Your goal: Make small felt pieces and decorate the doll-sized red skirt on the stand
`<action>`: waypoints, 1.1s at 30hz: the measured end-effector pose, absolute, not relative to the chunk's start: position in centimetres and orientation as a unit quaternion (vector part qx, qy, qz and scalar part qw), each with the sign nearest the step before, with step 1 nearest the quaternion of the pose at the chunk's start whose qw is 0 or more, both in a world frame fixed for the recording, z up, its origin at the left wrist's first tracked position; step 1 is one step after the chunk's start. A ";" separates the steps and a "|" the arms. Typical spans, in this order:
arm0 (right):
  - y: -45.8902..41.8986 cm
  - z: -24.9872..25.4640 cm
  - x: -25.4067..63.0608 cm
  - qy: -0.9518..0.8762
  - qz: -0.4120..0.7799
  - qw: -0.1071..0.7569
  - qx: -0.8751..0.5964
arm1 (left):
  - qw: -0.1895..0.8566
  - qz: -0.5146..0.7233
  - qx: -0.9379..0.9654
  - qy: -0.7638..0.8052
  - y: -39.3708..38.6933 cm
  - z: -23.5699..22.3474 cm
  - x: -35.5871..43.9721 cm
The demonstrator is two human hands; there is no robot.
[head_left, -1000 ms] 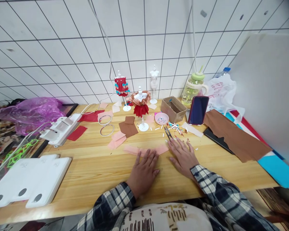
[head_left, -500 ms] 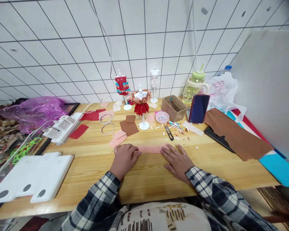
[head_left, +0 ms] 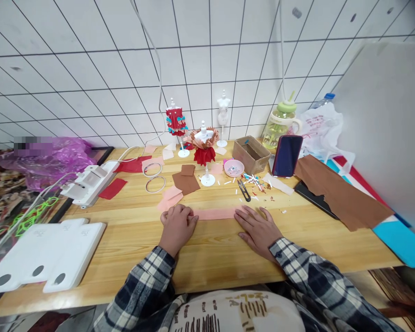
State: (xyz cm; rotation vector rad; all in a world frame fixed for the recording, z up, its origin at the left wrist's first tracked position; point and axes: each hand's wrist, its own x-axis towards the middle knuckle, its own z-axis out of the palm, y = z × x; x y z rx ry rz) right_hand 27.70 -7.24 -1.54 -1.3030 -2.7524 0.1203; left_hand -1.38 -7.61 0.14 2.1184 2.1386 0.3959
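A pink paper strip (head_left: 215,213) lies flat on the wooden table (head_left: 207,249) between my hands. My left hand (head_left: 177,227) rests on the strip's left end with its fingers curled down over it. Spread flat on the table, my right hand (head_left: 259,228) presses on the strip's right end. Small black snips (head_left: 243,190) lie just beyond my right hand. A small mannequin with a red and brown paper dress (head_left: 204,150) stands further back.
Behind are two more mannequins (head_left: 175,121), a cardboard box (head_left: 251,154), a pink dish (head_left: 234,168), an upright phone (head_left: 287,156), a green bottle (head_left: 278,122) and brown paper (head_left: 339,193). Left are a power strip (head_left: 85,184), two rings (head_left: 154,177) and white boards (head_left: 41,256).
My left hand has slid left along the pink strip and curled its fingers at the end. My right hand has stayed flat on the right end. The view shifted slightly.
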 end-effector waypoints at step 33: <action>-6.3 -2.6 23.6 -0.940 0.136 0.032 -0.311 | 0.088 0.163 0.565 0.804 -8.3 -0.3 -5.0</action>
